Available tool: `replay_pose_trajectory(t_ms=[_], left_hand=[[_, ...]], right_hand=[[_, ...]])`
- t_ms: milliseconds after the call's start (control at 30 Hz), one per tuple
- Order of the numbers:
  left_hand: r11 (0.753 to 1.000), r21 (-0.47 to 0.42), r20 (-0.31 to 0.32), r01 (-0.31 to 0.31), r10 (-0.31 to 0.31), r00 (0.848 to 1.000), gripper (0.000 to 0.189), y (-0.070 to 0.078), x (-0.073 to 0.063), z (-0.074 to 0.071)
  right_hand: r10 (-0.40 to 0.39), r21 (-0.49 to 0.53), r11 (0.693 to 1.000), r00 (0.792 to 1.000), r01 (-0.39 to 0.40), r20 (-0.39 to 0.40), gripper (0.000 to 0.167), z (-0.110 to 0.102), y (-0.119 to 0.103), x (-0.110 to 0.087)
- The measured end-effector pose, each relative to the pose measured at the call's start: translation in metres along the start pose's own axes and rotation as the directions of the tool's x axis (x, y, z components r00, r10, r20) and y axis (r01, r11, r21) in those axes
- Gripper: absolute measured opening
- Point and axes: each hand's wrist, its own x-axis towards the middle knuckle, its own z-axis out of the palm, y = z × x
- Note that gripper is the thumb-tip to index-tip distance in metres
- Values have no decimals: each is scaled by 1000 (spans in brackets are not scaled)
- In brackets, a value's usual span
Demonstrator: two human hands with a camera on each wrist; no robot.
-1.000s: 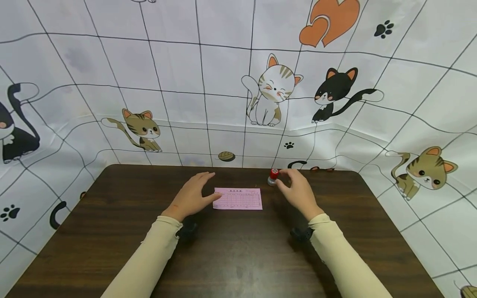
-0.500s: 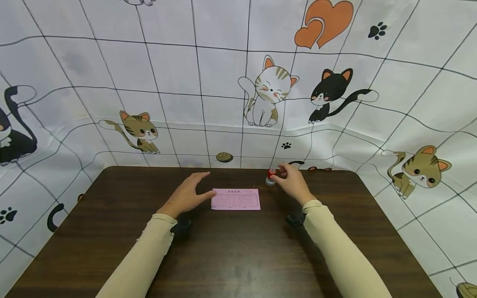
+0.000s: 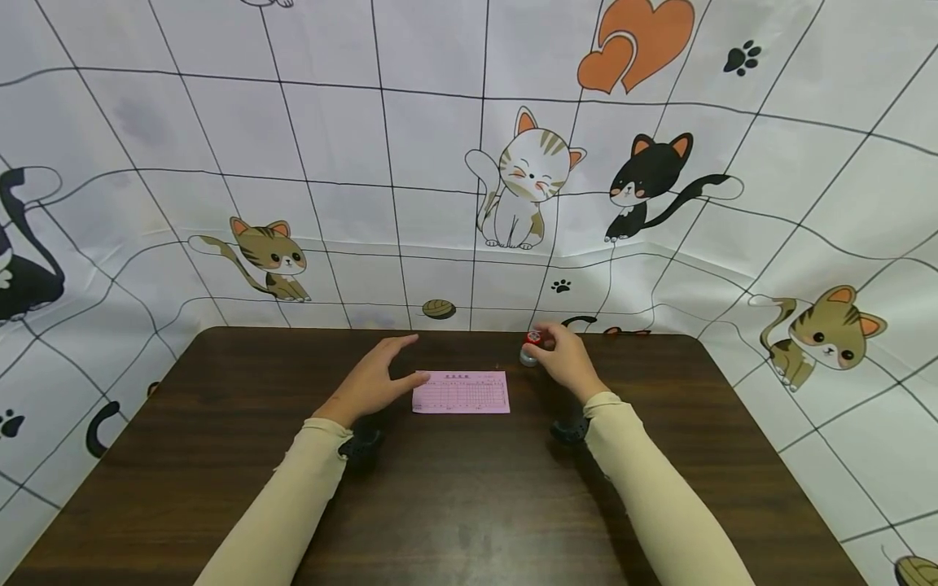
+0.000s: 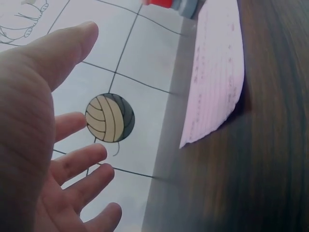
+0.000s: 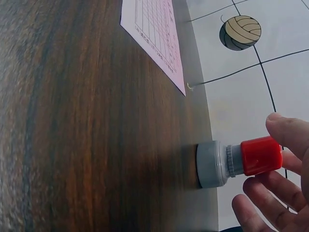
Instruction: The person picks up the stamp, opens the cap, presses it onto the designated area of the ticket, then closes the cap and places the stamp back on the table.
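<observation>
A small self-inking stamp [image 3: 528,357] with a red top and a grey base stands upright on the dark wooden table, right of a pink slip of paper [image 3: 462,393]. My right hand [image 3: 570,364] pinches its red top [image 5: 261,155] between thumb and fingers, as the right wrist view shows; the grey base [image 5: 211,164] still sits on the tabletop. On the other side, my left hand [image 3: 368,384] hovers with spread, relaxed fingers, its thumb beside the slip's upper left corner. A printed form grid covers the slip, and in the left wrist view its near corner curls up slightly.
The dark wooden table [image 3: 469,505] ends at a back edge just behind the stamp. A white sheet [image 3: 330,122] printed with lines, cats and yarn balls hangs behind and around it. Each wrist wears a black device [image 3: 570,430].
My right hand has moved left and closed its thumb and fingers onto the stamp's red top. The left hand hovers nearly unchanged by the slip. The head view has shifted slightly.
</observation>
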Motion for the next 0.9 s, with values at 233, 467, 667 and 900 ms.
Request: replay_pose_trajectory(t_ms=[233, 467, 667, 900], left_hand=[[1000, -31, -5, 0, 0, 1000, 83, 8, -2, 0], [999, -38, -8, -9, 8, 1000, 85, 15, -3, -1], [999, -39, -9, -14, 13, 1000, 84, 16, -3, 0], [999, -32, -1, -14, 14, 1000, 86, 17, -2, 2]], right_hand=[[-10, 13, 1000, 1000, 11, -27, 45, 3, -1, 0], [11, -25, 1000, 999, -12, -38, 38, 4, -1, 0], [21, -8, 1000, 997, -22, -79, 34, 2, -1, -1], [10, 12, 1000, 996, -9, -91, 35, 0, -1, -2]])
